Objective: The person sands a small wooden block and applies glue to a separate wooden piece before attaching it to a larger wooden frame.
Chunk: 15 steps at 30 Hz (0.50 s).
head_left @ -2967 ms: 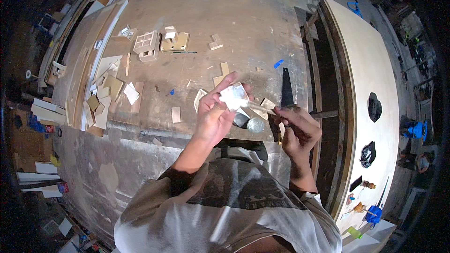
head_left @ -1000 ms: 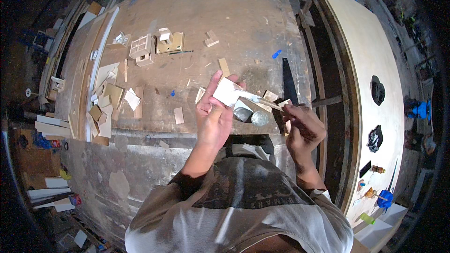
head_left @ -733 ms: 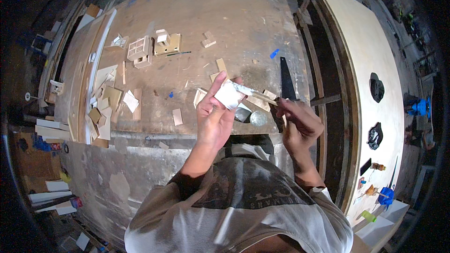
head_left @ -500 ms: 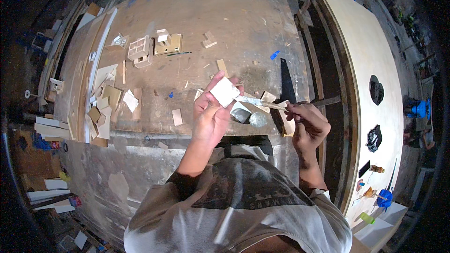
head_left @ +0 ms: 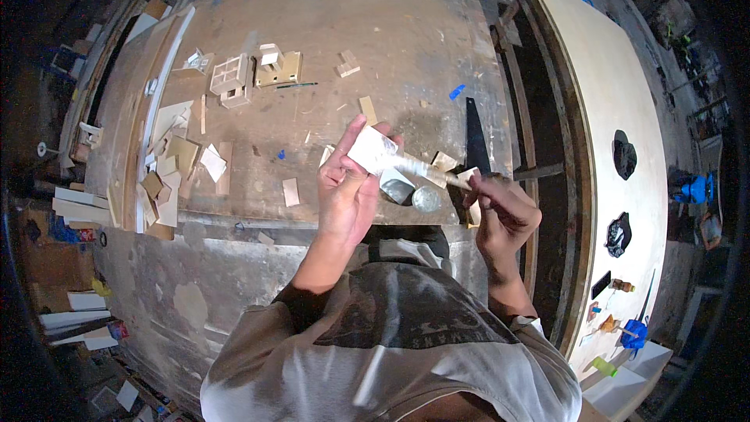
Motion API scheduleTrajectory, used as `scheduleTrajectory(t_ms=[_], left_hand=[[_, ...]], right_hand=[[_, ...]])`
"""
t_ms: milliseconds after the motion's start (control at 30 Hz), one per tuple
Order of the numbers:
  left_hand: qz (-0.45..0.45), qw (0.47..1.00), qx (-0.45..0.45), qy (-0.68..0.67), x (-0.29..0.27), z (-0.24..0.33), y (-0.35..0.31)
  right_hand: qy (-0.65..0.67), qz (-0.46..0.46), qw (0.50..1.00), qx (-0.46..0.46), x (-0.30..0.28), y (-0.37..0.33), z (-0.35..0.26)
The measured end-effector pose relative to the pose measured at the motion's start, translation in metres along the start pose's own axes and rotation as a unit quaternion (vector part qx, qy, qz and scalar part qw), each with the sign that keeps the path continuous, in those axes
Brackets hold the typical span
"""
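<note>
Between the fingers and thumb of my left hand (head_left: 349, 187) is a small square piece of pale wood (head_left: 367, 148), its upper face whitish. My right hand (head_left: 506, 211) is closed round the end of a thin, brush-like stick (head_left: 432, 173) with a white-coated end, smeared by motion. That end lies against the right side of the square piece. Below the stick, at the table's near edge, sit a round tin (head_left: 426, 198) and a shiny grey container (head_left: 398, 187). Wood offcuts (head_left: 445, 161) lie close by the right hand.
A black saw blade (head_left: 476, 137) lies at the table's right. Small wooden models (head_left: 232, 78) stand far left, with a heap of thin wood scraps (head_left: 168, 176) nearer. Past a dark gap on the right, a pale board (head_left: 582, 55) carries black caps (head_left: 624, 155) and small items.
The stick's white end has moved left, from the edge of the square piece onto its face. My right hand has shifted slightly left with it. The left hand keeps its hold.
</note>
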State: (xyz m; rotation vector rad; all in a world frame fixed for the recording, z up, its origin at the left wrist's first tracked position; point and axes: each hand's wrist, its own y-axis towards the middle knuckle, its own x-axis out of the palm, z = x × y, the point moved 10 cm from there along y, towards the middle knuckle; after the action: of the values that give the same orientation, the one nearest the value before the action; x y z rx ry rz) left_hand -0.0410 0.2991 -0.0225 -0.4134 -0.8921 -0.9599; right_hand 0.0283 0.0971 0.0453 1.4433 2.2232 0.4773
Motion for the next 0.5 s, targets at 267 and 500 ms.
scheduleTrajectory(t_ms=[267, 500], left_hand=[[-0.024, 0.999, 0.017, -0.023, 0.004, 0.003, 0.003], [-0.027, 1.000, 0.013, 0.001, 0.001, -0.001, -0.001]], right_hand=[[-0.004, -0.016, 1.000, 0.006, 0.007, -0.004, -0.007], [-0.007, 0.090, 0.995, 0.046, -0.004, -0.001, 0.005]])
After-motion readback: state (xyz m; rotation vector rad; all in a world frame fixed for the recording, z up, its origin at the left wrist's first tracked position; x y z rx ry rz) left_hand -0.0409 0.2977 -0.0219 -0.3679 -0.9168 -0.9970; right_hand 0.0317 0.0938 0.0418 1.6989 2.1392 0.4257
